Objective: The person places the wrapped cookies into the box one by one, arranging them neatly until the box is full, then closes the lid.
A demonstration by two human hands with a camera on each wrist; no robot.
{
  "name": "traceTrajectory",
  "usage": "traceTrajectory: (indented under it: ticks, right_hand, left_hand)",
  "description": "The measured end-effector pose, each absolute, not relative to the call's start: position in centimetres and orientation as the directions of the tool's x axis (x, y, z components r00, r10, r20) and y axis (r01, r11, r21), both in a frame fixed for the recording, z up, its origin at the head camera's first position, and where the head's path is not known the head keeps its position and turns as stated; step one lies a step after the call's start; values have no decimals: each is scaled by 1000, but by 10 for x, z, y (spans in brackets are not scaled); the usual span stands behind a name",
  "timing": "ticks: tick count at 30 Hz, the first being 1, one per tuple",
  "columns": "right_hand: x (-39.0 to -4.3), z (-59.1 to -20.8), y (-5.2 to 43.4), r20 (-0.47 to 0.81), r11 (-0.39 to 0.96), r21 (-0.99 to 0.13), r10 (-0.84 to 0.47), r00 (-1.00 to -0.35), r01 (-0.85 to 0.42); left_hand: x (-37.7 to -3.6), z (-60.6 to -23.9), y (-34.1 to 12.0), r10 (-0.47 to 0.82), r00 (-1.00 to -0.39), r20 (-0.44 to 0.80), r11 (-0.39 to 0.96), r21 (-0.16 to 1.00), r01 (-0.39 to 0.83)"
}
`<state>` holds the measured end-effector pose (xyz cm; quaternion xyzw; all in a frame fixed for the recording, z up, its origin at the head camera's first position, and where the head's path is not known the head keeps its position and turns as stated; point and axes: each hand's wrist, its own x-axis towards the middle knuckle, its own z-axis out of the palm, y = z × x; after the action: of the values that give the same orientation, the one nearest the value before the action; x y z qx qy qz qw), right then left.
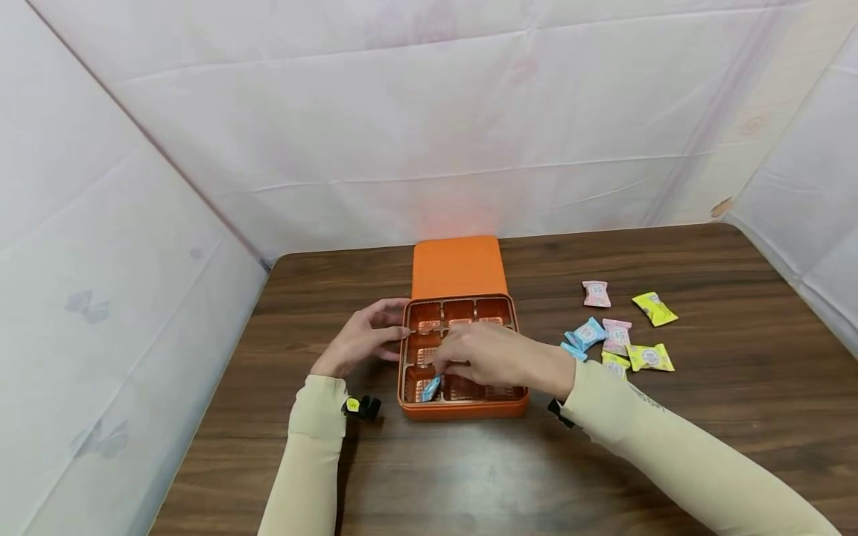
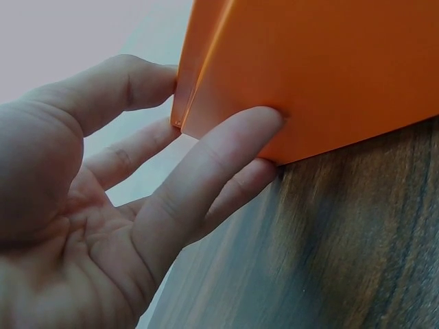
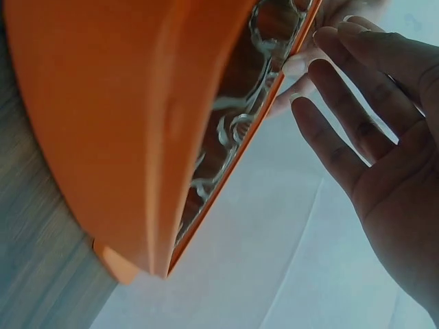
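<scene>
Two hands work at a smooth orange rectangular box [image 1: 457,269] with a glossy, ribbed copper-coloured compartment tray [image 1: 459,313], set on the dark wood-grain table [image 1: 603,461]. The left hand [image 1: 362,339] presses straight fingers [image 2: 226,147] against its side; the right hand [image 1: 492,356] hovers above it, fingers relaxed, over a crinkly blue-wrapped candy [image 1: 430,388] in the near-left compartment.

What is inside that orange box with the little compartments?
The orange box holds a coppery tray of compartments. One blue wrapped candy lies in the near left one. The far row looks empty. The right hand covers the middle compartments, so their contents are hidden.
</scene>
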<state>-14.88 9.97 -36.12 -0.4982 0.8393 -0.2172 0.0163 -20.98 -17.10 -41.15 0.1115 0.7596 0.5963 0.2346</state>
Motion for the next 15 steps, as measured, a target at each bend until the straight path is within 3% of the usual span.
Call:
traceTrajectory:
  ticks: [6, 15]
  right_hand:
    - [-153, -359, 115, 236, 412, -379, -823, -517, -828]
    - [-161, -355, 147, 260, 463, -419, -763, -592, -781]
  left_hand:
    - [-212, -411, -172, 450, -867, -214, 252, 962, -107]
    - [-213, -412, -172, 451, -867, -215, 250, 962, -108]
